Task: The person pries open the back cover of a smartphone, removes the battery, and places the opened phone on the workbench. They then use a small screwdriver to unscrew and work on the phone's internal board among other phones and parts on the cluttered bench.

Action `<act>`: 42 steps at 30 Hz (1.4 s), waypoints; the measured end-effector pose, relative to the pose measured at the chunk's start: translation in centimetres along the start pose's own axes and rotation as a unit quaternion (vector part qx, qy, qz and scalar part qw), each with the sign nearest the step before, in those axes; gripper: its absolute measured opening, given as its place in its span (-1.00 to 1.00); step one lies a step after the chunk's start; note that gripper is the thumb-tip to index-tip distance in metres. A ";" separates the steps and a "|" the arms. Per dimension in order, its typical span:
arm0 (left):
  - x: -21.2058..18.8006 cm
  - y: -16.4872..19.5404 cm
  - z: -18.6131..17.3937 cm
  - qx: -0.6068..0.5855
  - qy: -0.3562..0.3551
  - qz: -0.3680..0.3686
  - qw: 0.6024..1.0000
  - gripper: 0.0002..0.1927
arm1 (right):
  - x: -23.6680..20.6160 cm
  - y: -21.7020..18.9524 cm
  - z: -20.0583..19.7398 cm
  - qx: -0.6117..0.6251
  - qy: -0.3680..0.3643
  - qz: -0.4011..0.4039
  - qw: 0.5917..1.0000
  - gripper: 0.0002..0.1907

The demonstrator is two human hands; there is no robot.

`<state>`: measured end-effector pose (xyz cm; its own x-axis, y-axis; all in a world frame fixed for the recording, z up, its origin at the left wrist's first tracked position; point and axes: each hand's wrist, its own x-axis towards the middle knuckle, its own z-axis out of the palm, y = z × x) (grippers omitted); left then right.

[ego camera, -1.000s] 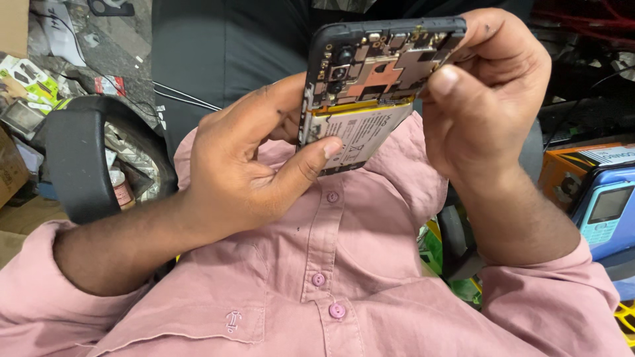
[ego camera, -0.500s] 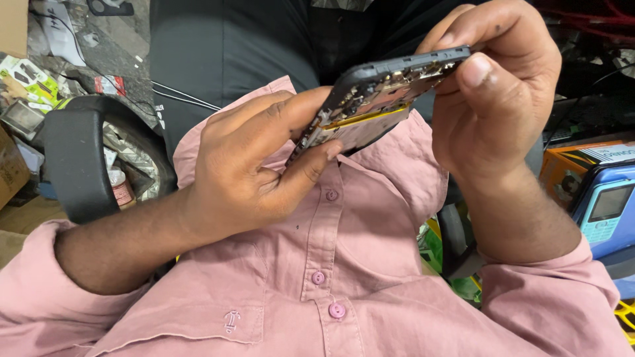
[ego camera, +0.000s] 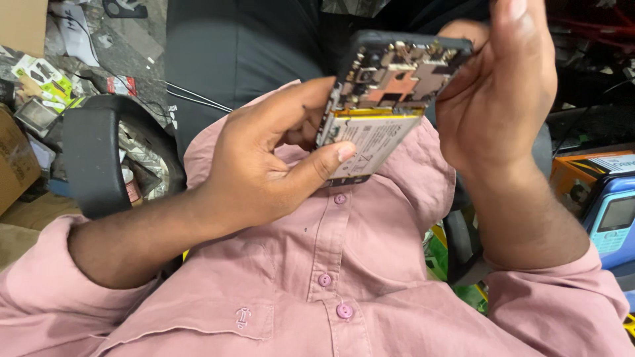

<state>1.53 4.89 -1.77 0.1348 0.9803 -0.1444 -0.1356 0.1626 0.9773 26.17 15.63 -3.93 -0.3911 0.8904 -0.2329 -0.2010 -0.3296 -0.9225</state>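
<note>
Cluttered workbench behind; opened phone [ego camera: 387, 106] over pink shirt [ego camera: 317, 277], left hand [ego camera: 264, 165] grip pinching lower end, right hand [ego camera: 499, 92] clasping top.

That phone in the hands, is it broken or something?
The phone has no back cover: its circuit board and battery lie bare. The left hand and right hand hold it. No cracks show.

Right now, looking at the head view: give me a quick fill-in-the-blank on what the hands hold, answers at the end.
1. Both hands hold an opened dark smartphone with its back cover ____.
2. The left hand presses its ____ on the pale rectangular battery.
3. The right hand grips the phone's ____ edge.
4. The person wears a ____ buttoned shirt.

Answers: removed; thumb; right; pink
</note>
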 end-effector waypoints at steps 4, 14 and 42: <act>-0.2 -0.2 0.1 -0.050 -0.008 -0.014 0.999 -0.53 | 1.0 0.1 -0.5 -0.019 0.029 0.027 0.999 -0.70; 1.7 -1.2 -0.3 -0.258 0.131 -0.001 0.957 -0.44 | 0.6 0.6 4.4 -0.056 -0.125 0.086 0.987 -0.34; 4.0 -0.3 0.4 -0.308 0.222 0.035 0.925 -0.40 | 1.4 -0.9 7.2 0.026 -0.037 0.097 0.994 -0.12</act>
<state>2.47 8.74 -2.59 -0.2923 0.9184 -0.2666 -0.6803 -0.0038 0.7329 19.32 14.87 -1.23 -0.4920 0.7838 -0.3790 -0.1604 -0.5095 -0.8454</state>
